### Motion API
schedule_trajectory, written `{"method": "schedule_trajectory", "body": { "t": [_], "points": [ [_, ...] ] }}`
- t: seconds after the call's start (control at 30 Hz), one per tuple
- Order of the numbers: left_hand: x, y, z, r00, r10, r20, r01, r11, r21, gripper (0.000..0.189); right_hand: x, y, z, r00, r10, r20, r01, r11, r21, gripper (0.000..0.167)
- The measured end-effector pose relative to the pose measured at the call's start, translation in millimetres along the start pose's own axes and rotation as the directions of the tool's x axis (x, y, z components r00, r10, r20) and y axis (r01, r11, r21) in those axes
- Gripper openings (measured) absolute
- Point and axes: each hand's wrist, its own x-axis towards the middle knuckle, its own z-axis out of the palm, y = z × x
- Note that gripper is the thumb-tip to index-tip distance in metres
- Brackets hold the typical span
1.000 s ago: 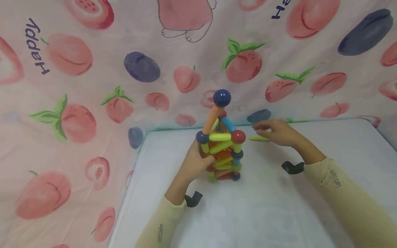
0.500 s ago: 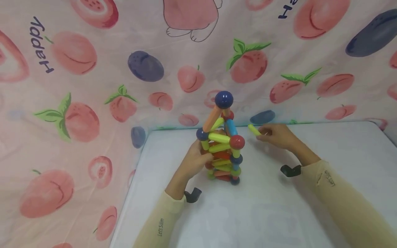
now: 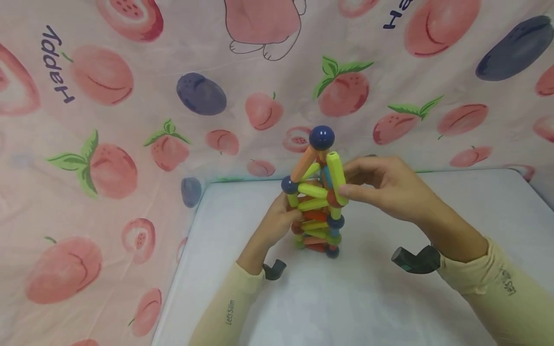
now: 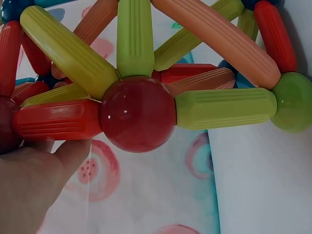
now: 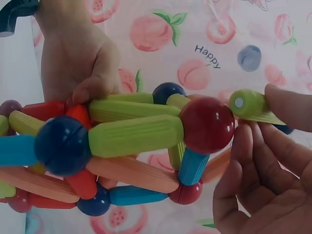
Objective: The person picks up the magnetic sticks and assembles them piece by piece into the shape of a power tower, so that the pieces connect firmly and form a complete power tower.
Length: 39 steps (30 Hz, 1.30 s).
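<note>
A tower of magnetic rods and balls (image 3: 315, 193) stands upright on the white table, topped by a dark blue ball (image 3: 321, 138). My left hand (image 3: 277, 222) grips its left side, with the thumb across the front; the far fingers are hidden behind it. In the left wrist view, that hand (image 4: 36, 183) lies against a red rod (image 4: 61, 119). My right hand (image 3: 396, 192) pinches a yellow-green magnetic rod (image 3: 336, 169) between thumb and fingers. The rod's lower end overlaps the tower's right red ball in the head view; beside that red ball (image 5: 207, 125) the rod's end (image 5: 239, 102) shows a metal disc.
The white tabletop (image 3: 329, 302) extends around the tower. Behind and to the left hangs a pink fruit-printed cloth (image 3: 207, 38), meeting the table's far edge close behind the tower. Black curved wrist mounts (image 3: 417, 259) stick out at both wrists.
My right hand has picked up the yellow-green rod from the table and brought it left and up to the tower's red ball. The left hand keeps its grip; the tower has turned slightly.
</note>
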Motion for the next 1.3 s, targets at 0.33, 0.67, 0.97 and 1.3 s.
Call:
{"method": "schedule_trajectory", "body": {
  "t": [0.33,0.67,0.97,1.3],
  "points": [
    [-1.0,-1.3,0.2,1.0,0.016,0.015,-0.016,1.0,0.002,0.072,6.6,-5.8,8.7,0.996,0.017,-0.086,-0.02,0.999,-0.034,0.025],
    [-0.2,1.5,1.6,1.0,-0.007,0.019,0.006,0.999,0.033,0.07,11.2,-1.5,13.6,0.992,0.076,-0.101,-0.08,0.996,-0.038,0.028],
    [10.6,2.2,-0.4,0.995,-0.082,-0.047,0.088,0.988,0.131,0.069,3.1,31.1,1.3,0.998,0.051,-0.048,-0.053,0.998,-0.032,0.051],
    [-16.8,-22.8,40.7,0.986,-0.091,-0.137,0.124,0.959,0.256,0.113,4.8,116.3,18.1,0.946,0.251,0.208,-0.253,0.967,-0.016,0.073]
  ]
}}
